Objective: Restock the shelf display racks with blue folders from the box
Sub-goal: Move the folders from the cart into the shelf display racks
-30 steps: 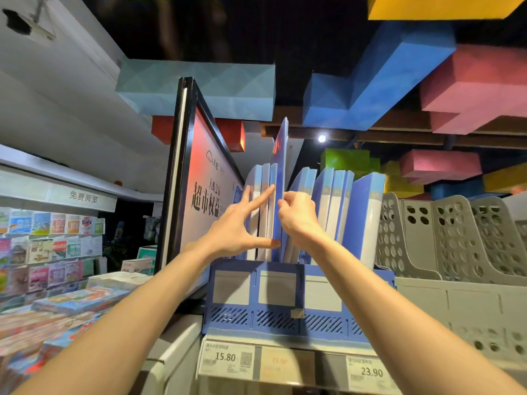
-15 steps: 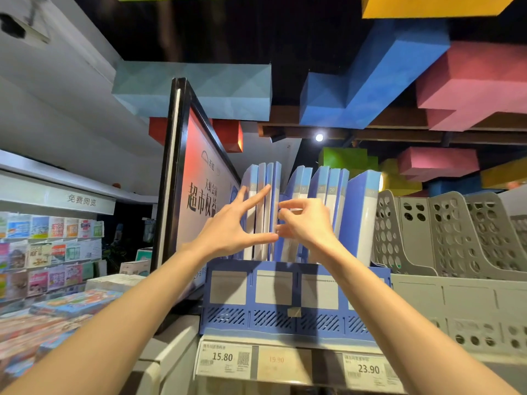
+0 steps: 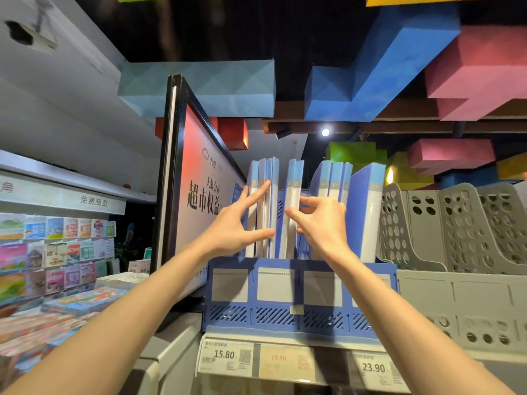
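Several blue folders stand upright in a blue display rack (image 3: 299, 317) on the shelf. My left hand (image 3: 233, 226) lies with straight, spread fingers against the leftmost group of folders (image 3: 271, 178), its thumb on their front edge. My right hand (image 3: 322, 223) pinches the middle pair of folders (image 3: 295, 178) between thumb and curled fingers. A narrow gap shows between these two groups. More folders (image 3: 333, 181) and one thick folder (image 3: 368, 201) fill the rack's right side. No box is in view.
A tall black-framed sign board (image 3: 199, 201) stands right beside the rack on the left. Grey perforated file racks (image 3: 456, 223) stand on the right. Price tags (image 3: 225, 354) line the shelf edge below. Booklet displays (image 3: 57, 252) fill the far left.
The folder that stuck up above the others has gone down level with the row. My right hand has shifted right to the middle pair, and a gap has opened beside the left group.
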The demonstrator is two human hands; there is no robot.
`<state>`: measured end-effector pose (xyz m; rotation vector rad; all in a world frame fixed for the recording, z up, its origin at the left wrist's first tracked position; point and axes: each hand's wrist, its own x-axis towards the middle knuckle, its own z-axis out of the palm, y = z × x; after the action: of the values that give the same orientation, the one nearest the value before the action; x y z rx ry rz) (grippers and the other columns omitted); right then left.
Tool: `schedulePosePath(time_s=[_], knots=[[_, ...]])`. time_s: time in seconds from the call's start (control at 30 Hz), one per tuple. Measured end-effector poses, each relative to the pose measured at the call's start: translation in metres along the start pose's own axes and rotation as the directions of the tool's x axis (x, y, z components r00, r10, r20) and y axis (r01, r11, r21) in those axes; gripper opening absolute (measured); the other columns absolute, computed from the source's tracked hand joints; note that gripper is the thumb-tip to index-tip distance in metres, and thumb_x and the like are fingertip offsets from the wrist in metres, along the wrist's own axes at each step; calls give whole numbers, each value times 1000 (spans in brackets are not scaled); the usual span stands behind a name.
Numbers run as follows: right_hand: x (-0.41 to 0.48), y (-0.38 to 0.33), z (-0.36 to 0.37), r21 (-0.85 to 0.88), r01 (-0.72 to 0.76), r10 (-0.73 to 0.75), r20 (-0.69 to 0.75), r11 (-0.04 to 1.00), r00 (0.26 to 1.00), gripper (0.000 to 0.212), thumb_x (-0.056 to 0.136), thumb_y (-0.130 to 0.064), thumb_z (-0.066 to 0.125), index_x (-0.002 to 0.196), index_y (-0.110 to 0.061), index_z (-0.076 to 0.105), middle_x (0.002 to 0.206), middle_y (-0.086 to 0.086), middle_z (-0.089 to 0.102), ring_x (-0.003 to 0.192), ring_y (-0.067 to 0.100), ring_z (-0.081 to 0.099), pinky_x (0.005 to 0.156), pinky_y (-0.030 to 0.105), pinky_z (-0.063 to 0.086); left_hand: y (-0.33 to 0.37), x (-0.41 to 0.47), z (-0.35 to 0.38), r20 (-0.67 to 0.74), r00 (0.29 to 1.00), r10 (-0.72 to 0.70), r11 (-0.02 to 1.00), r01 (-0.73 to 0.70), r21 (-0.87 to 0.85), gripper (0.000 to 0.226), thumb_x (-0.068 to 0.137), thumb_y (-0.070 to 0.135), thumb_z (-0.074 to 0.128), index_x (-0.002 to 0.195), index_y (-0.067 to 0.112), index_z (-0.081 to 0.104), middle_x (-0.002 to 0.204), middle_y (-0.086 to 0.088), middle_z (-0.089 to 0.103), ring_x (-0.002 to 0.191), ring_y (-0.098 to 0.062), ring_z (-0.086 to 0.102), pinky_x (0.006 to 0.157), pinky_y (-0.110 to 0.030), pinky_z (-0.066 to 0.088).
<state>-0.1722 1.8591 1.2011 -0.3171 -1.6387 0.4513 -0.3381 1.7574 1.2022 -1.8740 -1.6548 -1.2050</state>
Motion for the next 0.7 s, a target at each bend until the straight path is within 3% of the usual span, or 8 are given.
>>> schedulePosePath(time_s=[0.2, 0.37, 0.43, 0.57, 0.7], knots=[[-2, 5, 11, 101, -11, 5, 62, 995, 998, 42, 86, -31, 77, 123, -14, 70, 115, 4, 74, 103, 16, 71, 88, 47, 60, 1, -3, 0, 5, 1000, -8, 1000, 8, -1, 95, 83, 46, 78, 149, 65, 13, 168, 7, 15, 155, -9, -2, 125, -56, 14], [2, 11, 12, 132, 0, -12, 85, 991, 996, 41, 87, -23, 76, 125, -11, 68, 119, 6, 72, 97, 12, 70, 62, 20, 59, 2, -5, 1, -2, 1000, -7, 1000, 7, 0, 94, 85, 44, 78, 151, 62, 13, 167, 12, 17, 154, -6, -2, 125, -54, 13], [3, 13, 10, 129, -1, -11, 91, 992, 996, 42, 87, -24, 76, 126, -10, 67, 119, 6, 72, 100, 14, 70, 64, 23, 61, 4, -6, 1, -6, 1000, -6, 1000, 6, -1, 93, 85, 44, 77, 150, 64, 13, 166, 13, 18, 155, -6, 0, 125, -55, 14], [-5, 12, 5, 86, -63, 49, 157, 994, 986, 42, 88, -15, 73, 127, -3, 65, 116, 11, 71, 101, 17, 70, 87, 42, 60, 7, -9, 4, -28, 1000, -4, 999, 5, 42, 90, 87, 46, 75, 152, 60, 13, 163, 20, 20, 155, -6, 4, 125, -52, 16], [-22, 9, -8, -24, 0, 2, 88, 1000, 996, 27, 88, -32, 69, 100, -8, 73, 85, 7, 73, 80, 21, 72, 82, 37, 58, 26, -21, 6, -96, 995, -16, 991, 29, 134, 82, 91, 39, 73, 157, 42, 25, 160, 16, 33, 149, -7, 29, 123, -40, 26]])
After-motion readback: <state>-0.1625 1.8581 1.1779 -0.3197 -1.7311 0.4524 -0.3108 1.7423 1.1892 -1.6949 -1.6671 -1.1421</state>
